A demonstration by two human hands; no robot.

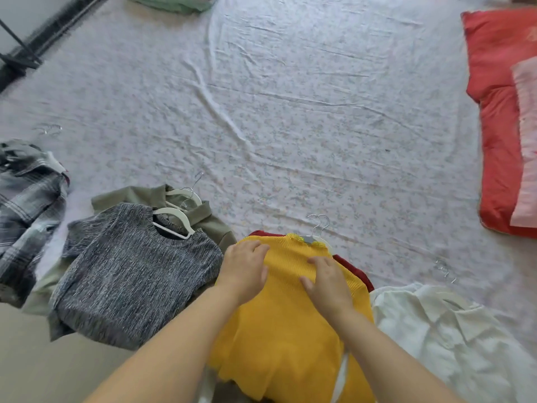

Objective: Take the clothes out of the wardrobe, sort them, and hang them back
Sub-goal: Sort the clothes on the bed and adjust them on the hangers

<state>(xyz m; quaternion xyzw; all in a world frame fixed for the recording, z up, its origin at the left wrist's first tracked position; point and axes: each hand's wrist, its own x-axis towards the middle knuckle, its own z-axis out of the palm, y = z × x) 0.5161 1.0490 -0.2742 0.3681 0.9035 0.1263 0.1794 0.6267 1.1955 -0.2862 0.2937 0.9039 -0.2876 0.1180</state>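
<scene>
A yellow knit top [287, 338] on a hanger [316, 231] lies on the bed's near edge, over a red garment [356, 270]. My left hand [244, 270] rests flat on its left shoulder, fingers spread. Flat on its upper chest lies my right hand [327, 282]. To the left, a grey marled top [130, 271] on a white hanger [174, 221] lies over an olive garment [203, 216]. A plaid shirt [27, 205] lies at the far left, and white shirts [453, 341] lie at the right.
A pale floral sheet [290, 112] covers the bed. A red quilt [499, 117] with a pink pillow [527, 141] lies at the right edge. Folded green cloth [171, 4] sits at the far end. A dark rail [35, 45] runs at the upper left.
</scene>
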